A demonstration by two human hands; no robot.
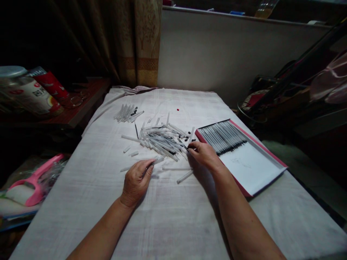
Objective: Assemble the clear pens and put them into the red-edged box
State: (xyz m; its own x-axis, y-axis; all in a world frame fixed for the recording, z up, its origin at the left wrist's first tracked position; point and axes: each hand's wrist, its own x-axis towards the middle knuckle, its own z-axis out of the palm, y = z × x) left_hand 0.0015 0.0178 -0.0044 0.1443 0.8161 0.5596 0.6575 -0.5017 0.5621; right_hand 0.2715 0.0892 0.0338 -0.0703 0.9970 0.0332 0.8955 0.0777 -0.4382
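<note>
both forearms come up from the lower edge and reach forward over the cloth-covered table (pixel 168 227). the left hand (pixel 136 183) stands low on the near side of the loose pile, back of the hand up, knuckles bent, its thumb lying along the inner side and pointing away from the body. its fingers (pixel 142 164) are drawn narrow around a clear pen barrel (pixel 159 160), which sticks out toward the upper right. the right arm slants in from the lower right, and the right hand (pixel 204 154) bends inward at the wrist, so its fingers (pixel 193 144) point left at the pile's right edge. they are close together at a thin dark piece (pixel 185 148) (whether it is pinched or only touched, i cannot tell). the pile of clear barrels (pixel 158 139) lies between and beyond the two hands, with small black caps (pixel 186 139) near its right side. just beside the right forearm is a red-edged box (pixel 260 177), a row of pens (pixel 221 135) laid side by side in its far part
</note>
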